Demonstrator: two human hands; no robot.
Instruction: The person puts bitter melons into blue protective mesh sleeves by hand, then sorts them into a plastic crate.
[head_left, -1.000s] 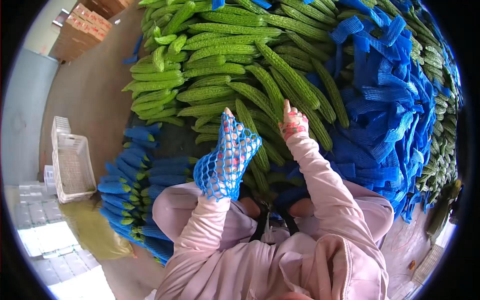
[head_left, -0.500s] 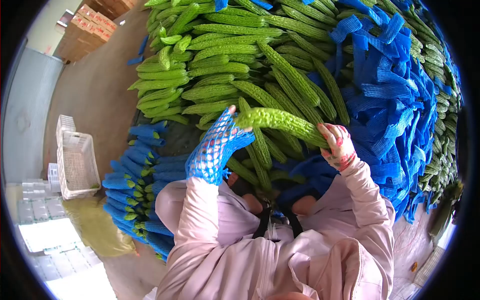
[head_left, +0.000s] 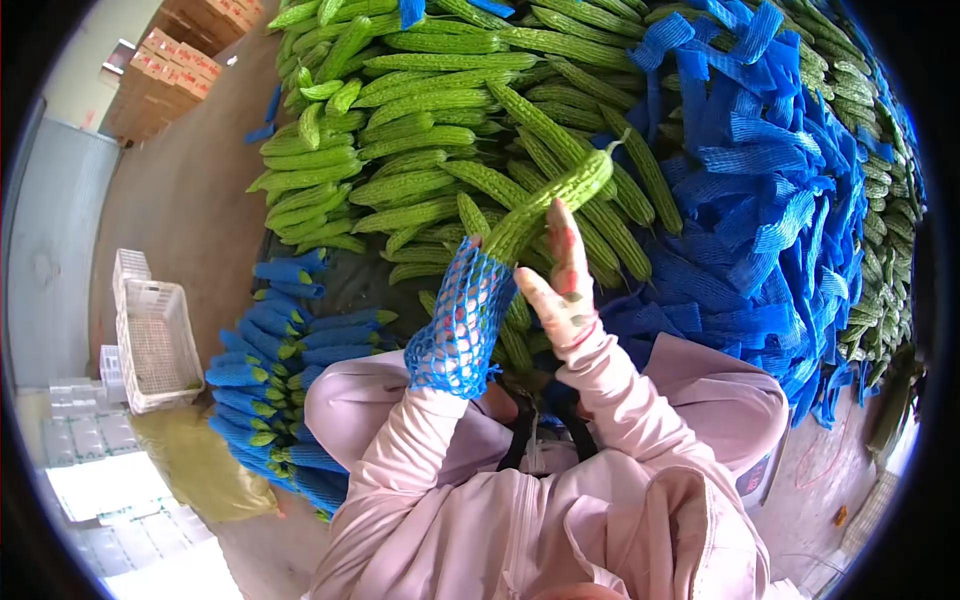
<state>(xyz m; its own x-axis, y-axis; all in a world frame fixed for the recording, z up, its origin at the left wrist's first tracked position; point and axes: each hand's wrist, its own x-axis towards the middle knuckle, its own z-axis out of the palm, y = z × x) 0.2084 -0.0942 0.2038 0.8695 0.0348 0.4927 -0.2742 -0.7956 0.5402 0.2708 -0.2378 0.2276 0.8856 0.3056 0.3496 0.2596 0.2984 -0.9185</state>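
A bumpy green bitter melon point(head_left: 552, 203) slants up to the right in front of me, its stem end point(head_left: 612, 150) at the top. Its lower end is in my left hand point(head_left: 462, 315), which has a blue foam net sleeve point(head_left: 450, 350) stretched over it, the mesh opened wide. My right hand point(head_left: 562, 280), in a pale glove with red marks, is just below the melon. Its thumb and fingers are spread apart, with nothing between them. Loose bitter melons point(head_left: 410, 185) lie piled beyond both hands.
Flat blue net sleeves point(head_left: 770, 220) are heaped at the right. Sleeved melons point(head_left: 250, 390) are stacked at the left, near a white plastic crate point(head_left: 160, 345) and a yellowish sack point(head_left: 195, 455). More melons point(head_left: 875, 240) lie at far right; cartons point(head_left: 170, 70) stand at the back left.
My right hand has let go of the melon's far end and come left, its fingers opening. The melon now tilts upward, its lower end down in my left hand.
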